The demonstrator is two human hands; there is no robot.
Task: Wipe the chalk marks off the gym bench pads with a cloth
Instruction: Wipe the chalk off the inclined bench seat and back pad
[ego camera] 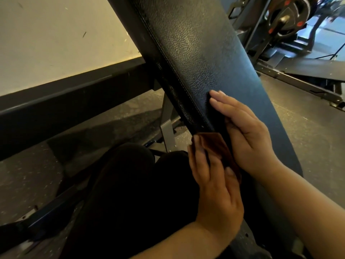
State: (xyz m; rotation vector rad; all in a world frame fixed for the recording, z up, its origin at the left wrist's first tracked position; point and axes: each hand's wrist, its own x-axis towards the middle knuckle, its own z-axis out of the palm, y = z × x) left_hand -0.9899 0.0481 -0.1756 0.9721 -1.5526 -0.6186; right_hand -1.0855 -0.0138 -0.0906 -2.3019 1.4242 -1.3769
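**Just below the flat hand: one brown cloth at the pad's lower edge**

Centrally in the frame, a long black leather-grain bench pad (196, 43) runs slanting from the top middle down to the lower right, with a stitched seam along its left edge. One small dark brown folded cloth (214, 144) lies against that left edge, low on the pad and just below centre of the frame.

The left hand (214, 187) comes up from the bottom middle and holds the cloth: its fingers lie along the cloth's left side and its thumb (230, 171) sits on the cloth's lower right part. The cloth reaches out past the fingertips, towards the upper right. The right hand (250, 139) enters from the lower right and rests flat on the pad, its fingers (222, 104) straight and together, pointing to the upper left. It holds nothing. The cloth is just beside the heel of this hand, to its lower left; whether they touch I cannot tell.

Counted: one cloth, one pad, two hands. A pale sheen lies on the pad's upper part; chalk or light, I cannot tell.

Elsewhere, one black weight plate with red marks (291, 17) stands in the upper right, a cream wall (56, 43) fills the upper left, and the speckled grey floor (308, 128) shows on both sides.
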